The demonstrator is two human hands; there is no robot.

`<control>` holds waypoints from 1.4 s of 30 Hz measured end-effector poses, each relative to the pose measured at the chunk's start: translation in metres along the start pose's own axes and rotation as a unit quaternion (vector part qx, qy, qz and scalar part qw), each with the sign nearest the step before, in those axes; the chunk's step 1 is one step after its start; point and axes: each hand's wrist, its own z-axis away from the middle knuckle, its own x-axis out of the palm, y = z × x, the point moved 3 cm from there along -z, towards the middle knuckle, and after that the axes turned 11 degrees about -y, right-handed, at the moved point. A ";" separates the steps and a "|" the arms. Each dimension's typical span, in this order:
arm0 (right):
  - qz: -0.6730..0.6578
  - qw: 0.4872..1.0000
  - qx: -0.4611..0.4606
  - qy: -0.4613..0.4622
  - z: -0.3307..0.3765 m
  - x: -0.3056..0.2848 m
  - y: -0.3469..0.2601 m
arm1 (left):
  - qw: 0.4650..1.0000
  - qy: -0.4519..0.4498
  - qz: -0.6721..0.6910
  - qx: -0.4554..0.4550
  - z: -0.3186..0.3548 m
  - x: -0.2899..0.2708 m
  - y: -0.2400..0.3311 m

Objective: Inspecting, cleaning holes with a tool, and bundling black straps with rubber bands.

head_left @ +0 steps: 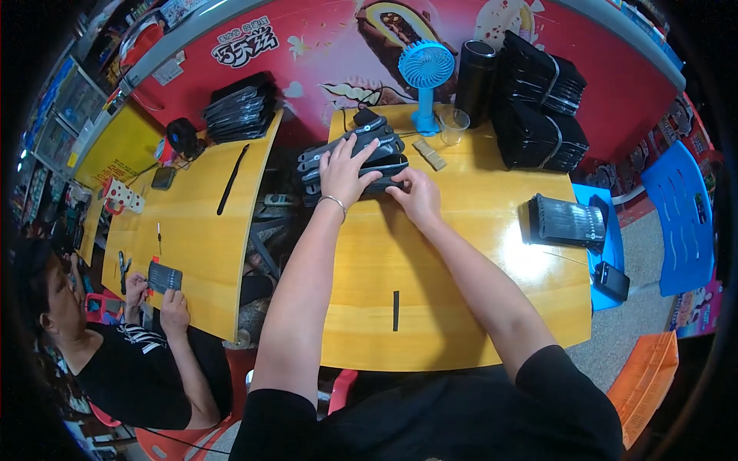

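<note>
While both hands press on loose stack of flat black pouches [361,157] at far table [461,307] edge: left hand [346,170] spread flat, right hand [415,196] pinching near edge. Likely light, floppy, slippery; grip stack sides.

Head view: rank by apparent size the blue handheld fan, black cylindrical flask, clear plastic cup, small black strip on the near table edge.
1. Black cylindrical flask and blue handheld fan: look alike in height; the flask is bulkier, so no firm ranking.
3. Clear plastic cup.
4. Small black strip, thinnest, though it lies nearer the camera.
</note>
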 end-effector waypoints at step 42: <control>-0.062 0.996 -0.070 -0.010 0.071 -0.008 -0.038 | 0.993 -0.115 0.000 0.028 -0.013 0.008 -0.012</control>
